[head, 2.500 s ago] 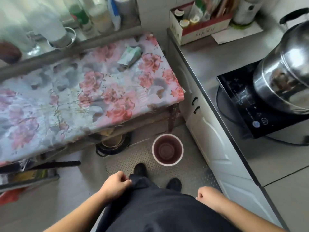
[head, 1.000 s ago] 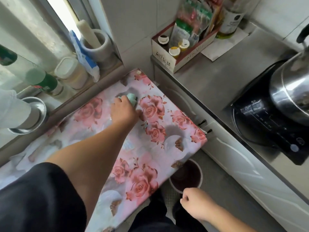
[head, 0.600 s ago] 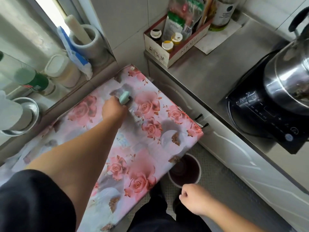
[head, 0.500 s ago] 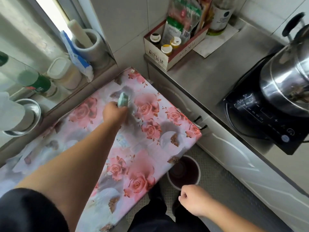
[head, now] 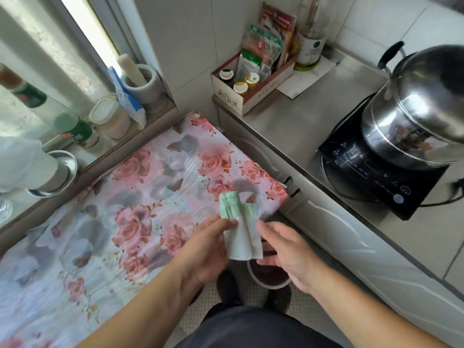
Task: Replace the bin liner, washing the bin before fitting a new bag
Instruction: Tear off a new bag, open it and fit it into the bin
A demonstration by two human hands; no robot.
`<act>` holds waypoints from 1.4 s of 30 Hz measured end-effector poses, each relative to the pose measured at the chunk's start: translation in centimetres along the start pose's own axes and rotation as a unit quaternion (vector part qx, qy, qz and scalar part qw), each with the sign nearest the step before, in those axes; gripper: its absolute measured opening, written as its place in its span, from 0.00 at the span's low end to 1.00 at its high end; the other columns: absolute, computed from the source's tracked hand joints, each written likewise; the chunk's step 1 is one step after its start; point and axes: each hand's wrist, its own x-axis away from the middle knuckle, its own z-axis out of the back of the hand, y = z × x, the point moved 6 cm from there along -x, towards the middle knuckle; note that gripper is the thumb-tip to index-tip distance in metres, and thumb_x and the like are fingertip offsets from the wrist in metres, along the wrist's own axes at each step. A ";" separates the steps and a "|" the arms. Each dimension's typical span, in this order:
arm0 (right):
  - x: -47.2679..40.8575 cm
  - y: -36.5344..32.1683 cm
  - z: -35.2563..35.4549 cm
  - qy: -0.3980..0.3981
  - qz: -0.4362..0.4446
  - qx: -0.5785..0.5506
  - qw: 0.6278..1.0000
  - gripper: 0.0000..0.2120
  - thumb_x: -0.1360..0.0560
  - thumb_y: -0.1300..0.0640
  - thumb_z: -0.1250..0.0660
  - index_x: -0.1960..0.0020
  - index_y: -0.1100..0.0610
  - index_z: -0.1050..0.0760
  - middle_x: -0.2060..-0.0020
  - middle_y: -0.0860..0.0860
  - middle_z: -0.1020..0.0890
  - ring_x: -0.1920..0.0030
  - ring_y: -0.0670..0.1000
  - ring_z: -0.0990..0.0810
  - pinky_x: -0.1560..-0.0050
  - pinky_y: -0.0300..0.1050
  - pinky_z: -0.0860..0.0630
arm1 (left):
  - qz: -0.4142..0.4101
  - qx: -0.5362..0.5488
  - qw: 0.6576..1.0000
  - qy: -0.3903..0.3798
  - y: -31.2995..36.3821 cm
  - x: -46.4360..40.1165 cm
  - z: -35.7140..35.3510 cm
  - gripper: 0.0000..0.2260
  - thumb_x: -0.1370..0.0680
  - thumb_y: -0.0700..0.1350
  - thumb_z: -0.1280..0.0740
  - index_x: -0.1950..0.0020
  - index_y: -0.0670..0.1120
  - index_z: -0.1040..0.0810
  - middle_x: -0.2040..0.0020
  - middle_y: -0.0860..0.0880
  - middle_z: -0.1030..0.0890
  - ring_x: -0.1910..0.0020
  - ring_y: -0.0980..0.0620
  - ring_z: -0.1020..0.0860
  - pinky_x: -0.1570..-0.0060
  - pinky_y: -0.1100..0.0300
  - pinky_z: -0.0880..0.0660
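While the folded pale-green bin bag (head: 241, 232) hangs in the air above the floor, the left hand (head: 208, 249) pinches its left edge between thumb and fingers. Just to the right of it, the right hand (head: 288, 252) has its fingers spread and relaxed, and whether they touch the bag cannot be told. Directly below, partly hidden by the bag and hands, the small round bin (head: 270, 278) stands on the floor between the rose-patterned table (head: 125, 209) and the white cabinet (head: 351, 247). On the counter sit an induction hob (head: 376, 172) bearing a steel pot (head: 421, 114) and a box of seasonings (head: 251, 89).
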 end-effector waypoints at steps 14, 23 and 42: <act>2.7 -0.8 0.5 0.097 0.120 -0.009 0.988 0.16 0.18 0.46 0.43 0.46 0.48 0.17 0.52 0.50 0.13 0.48 0.52 0.15 0.48 0.51 0.19 | -0.026 -0.069 0.997 0.011 -3.6 1.5 -4.3 0.23 0.27 0.48 0.31 0.35 0.39 0.24 0.43 0.34 0.19 0.44 0.36 0.19 0.45 0.41 0.23; 4.4 -1.6 4.5 0.184 0.156 0.050 0.969 0.24 0.28 0.33 0.44 0.53 0.50 0.19 0.59 0.54 0.13 0.55 0.57 0.14 0.50 0.64 0.20 | -0.045 -0.092 0.992 -0.068 -4.3 1.6 -5.6 0.16 0.28 0.41 0.24 0.41 0.41 0.18 0.41 0.34 0.18 0.43 0.34 0.19 0.43 0.37 0.22; 7.3 -5.5 7.1 0.101 0.176 0.029 0.979 0.07 0.28 0.67 0.27 0.57 0.57 0.18 0.61 0.53 0.13 0.60 0.51 0.14 0.61 0.42 0.18 | 0.044 0.024 0.981 -0.186 -4.9 3.1 -7.5 0.26 0.25 0.43 0.27 0.29 0.38 0.27 0.29 0.35 0.27 0.30 0.35 0.28 0.33 0.38 0.30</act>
